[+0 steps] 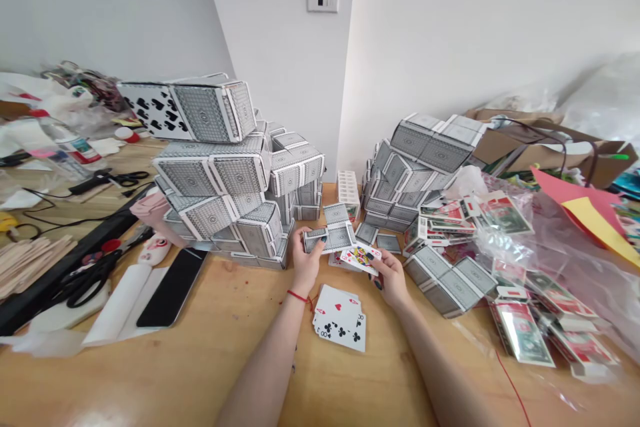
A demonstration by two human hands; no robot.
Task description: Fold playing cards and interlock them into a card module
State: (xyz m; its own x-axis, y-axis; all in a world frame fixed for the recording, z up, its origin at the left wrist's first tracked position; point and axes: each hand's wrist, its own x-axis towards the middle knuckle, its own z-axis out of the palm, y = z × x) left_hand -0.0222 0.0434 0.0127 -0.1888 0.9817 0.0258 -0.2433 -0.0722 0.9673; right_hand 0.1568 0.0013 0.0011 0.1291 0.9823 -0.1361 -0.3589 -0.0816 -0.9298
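In the middle of the table, my left hand point(309, 259) grips a small piece of folded playing cards point(340, 236), grey patterned backs up. My right hand point(390, 275) pinches a face card point(361, 256), touching or nearly touching the right end of that piece. Partly hidden beneath, more cards lie on the table. Closer to me is a loose pile of cards point(339, 317), with an ace of hearts and an eight of clubs showing. Stacked boxes made of cards point(215, 170) rise on the left, and another such stack point(415, 163) stands on the right.
A black phone point(173, 287) lies at left beside a white paper roll point(120, 297) and black scissors point(95, 277). To the right are a separate card-box block point(450, 279), several card packs point(525, 330) and clear plastic wrap. Behind them sits a brown paper bag point(595, 157).
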